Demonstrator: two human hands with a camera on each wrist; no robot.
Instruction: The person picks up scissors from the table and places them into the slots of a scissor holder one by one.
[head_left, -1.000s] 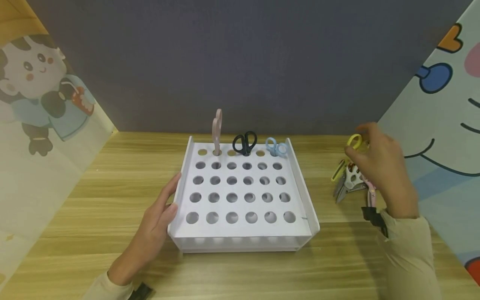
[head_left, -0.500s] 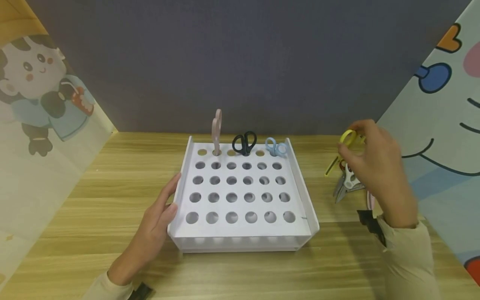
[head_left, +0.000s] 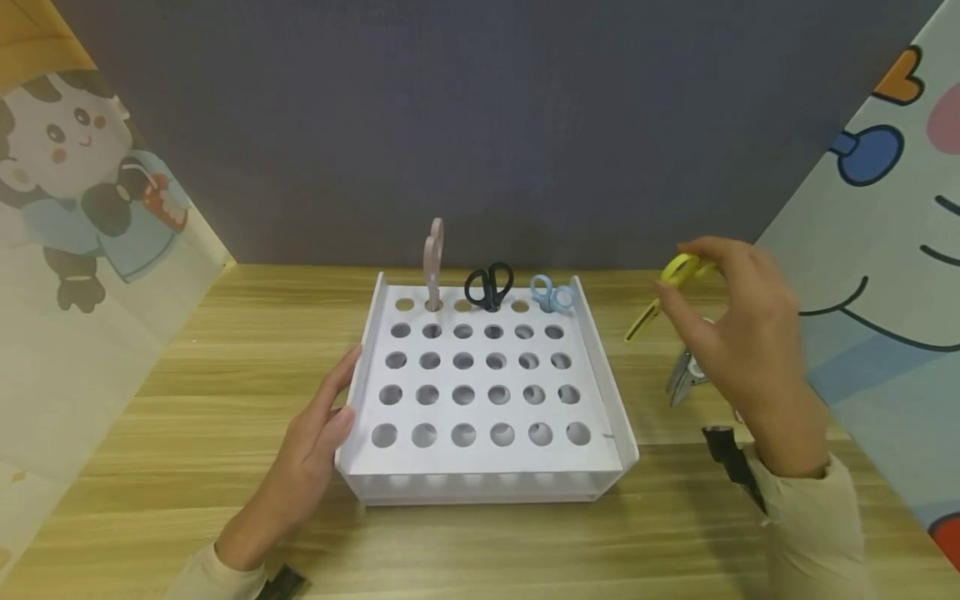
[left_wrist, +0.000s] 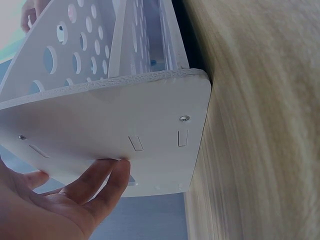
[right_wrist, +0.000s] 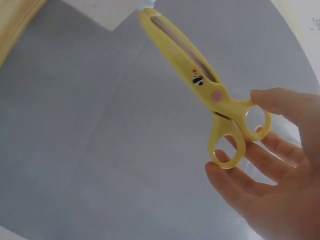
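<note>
My right hand (head_left: 757, 350) pinches the handle loops of yellow scissors (right_wrist: 200, 80) between thumb and fingers, up off the table to the right of a white rack (head_left: 480, 457). A yellow cover with a slot encloses their blades, slanting down toward the left. My left hand (head_left: 303, 446) rests against the rack's left side; in the left wrist view its fingertips touch the flat side panel (left_wrist: 95, 120). Pale pink scissors (head_left: 432, 262), black scissors (head_left: 489, 292) and light blue scissors (head_left: 553, 298) stand handles up in the rack's back row of holes.
Shears with grey blades (head_left: 680, 379) lie on the wooden table (head_left: 247, 333), partly hidden under my right hand. A dark grey wall (head_left: 480, 142) rises behind the rack. Printed panels with cartoon figures stand at the left and right.
My right hand has lifted the yellow scissors off the pile at the right and carried them left toward the rack. My left hand and the rack stay in place.
</note>
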